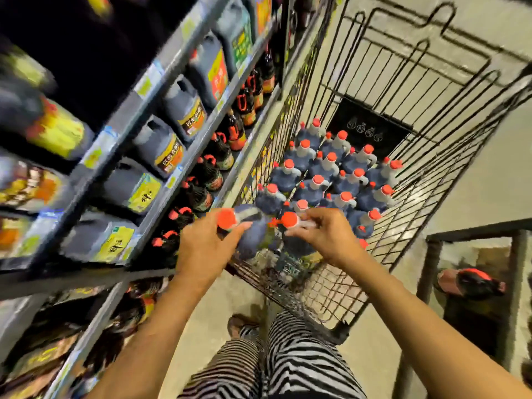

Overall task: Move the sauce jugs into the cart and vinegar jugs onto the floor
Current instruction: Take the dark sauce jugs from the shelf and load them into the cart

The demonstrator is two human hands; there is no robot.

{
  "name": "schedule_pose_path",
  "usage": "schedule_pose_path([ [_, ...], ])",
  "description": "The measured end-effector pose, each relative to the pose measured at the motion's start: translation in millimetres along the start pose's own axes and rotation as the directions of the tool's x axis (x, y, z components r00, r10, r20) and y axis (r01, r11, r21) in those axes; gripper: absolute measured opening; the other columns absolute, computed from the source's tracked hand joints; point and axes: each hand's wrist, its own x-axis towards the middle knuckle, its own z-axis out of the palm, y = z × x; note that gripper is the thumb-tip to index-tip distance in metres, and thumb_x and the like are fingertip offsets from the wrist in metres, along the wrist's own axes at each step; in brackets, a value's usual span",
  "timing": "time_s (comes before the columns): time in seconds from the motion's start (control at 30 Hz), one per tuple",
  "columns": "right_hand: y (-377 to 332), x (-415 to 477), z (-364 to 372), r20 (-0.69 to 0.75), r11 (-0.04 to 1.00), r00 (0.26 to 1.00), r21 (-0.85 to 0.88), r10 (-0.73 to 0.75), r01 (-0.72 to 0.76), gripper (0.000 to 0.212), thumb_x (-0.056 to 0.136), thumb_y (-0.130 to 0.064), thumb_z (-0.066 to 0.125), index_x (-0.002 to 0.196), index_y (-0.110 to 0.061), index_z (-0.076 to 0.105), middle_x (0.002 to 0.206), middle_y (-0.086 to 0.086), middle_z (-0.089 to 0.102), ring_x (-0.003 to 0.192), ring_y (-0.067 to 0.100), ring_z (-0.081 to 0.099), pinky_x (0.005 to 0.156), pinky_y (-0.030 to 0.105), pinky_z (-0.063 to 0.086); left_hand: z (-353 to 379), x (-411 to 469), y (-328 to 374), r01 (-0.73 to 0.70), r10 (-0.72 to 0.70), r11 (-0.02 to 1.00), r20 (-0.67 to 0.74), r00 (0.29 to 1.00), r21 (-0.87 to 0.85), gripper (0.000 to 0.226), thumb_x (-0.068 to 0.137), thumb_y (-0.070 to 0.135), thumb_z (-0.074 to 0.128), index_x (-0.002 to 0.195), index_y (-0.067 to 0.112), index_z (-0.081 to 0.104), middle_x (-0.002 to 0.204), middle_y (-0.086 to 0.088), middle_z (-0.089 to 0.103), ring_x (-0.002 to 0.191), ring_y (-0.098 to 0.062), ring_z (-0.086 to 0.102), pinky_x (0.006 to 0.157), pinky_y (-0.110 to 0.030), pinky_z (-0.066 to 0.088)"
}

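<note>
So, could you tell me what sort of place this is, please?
Most likely a supermarket aisle: metal shelving with price tags along its edges, rows of labelled dark jugs on it, and a wire cart alongside holding red-capped jugs.

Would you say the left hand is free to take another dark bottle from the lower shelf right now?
Probably not: the left hand grips a red-capped jug above the cart, so it is full, though the shelf bottles sit close with nothing between.
</note>
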Motion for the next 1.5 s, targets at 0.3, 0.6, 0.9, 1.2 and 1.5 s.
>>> schedule_pose_path([
  [0.3,-192,-34,-17,0.177,0.935,0.921,-0.014,-0.348,0.356,0.032,0.059,-0.021,0.084,0.079,-0.002,0.068,0.052,-0.014,0.060,0.050,-0.010,0.049,0.056,0.010,0.039,-188,-31,40,-0.242,0.265,0.964,-0.308,0.914,0.111,0.046,0.074,0.059,0.055,0.080,0.016,0.070,0.062,0.000,0.067,0.060,-0.011,0.055,0.058,-0.022,0.038],
  [0.6,-341,-61,6,0.344,0.748,0.681,0.110,-0.647,0.655,0.040,0.061,-0.030,0.080,0.082,0.002,0.071,0.063,0.012,0.063,0.061,0.003,0.047,0.056,0.023,0.039,-330,-67,60,-0.337,0.409,0.912,-0.471,0.781,0.233,0.038,0.077,0.052,0.062,0.086,0.016,0.069,0.066,0.007,0.062,0.059,-0.009,0.049,0.056,-0.026,0.040],
  [0.9,-449,-28,44,0.317,0.559,0.467,0.343,-0.825,0.755,0.018,0.076,-0.020,0.078,0.066,-0.014,0.063,0.057,0.003,0.046,0.051,0.006,0.041,0.046,0.021,0.031,-398,-50,63,-0.201,0.354,0.931,-0.626,0.694,0.304,0.042,0.075,0.050,0.065,0.091,0.012,0.071,0.079,0.005,0.070,0.068,-0.004,0.059,0.064,-0.026,0.047],
  [1.2,-503,29,84,0.114,0.365,0.359,0.512,-0.926,0.778,0.010,0.075,-0.020,0.075,0.073,-0.023,0.066,0.060,0.004,0.052,0.063,0.013,0.042,0.057,0.032,0.037,-419,3,50,-0.046,0.348,0.919,-0.750,0.563,0.392,0.048,0.076,0.052,0.063,0.100,0.011,0.070,0.087,-0.002,0.073,0.075,-0.016,0.065,0.066,-0.033,0.048],
  [1.5,-518,76,141,0.085,0.250,0.245,0.560,-0.966,0.790,0.012,0.079,-0.011,0.074,0.083,-0.019,0.067,0.065,-0.016,0.060,0.060,0.000,0.048,0.059,0.020,0.040,-413,40,12,0.104,0.216,0.944,-0.823,0.525,0.314,0.047,0.074,0.048,0.064,0.105,0.013,0.069,0.097,0.000,0.072,0.087,-0.013,0.065,0.076,-0.028,0.048],
])
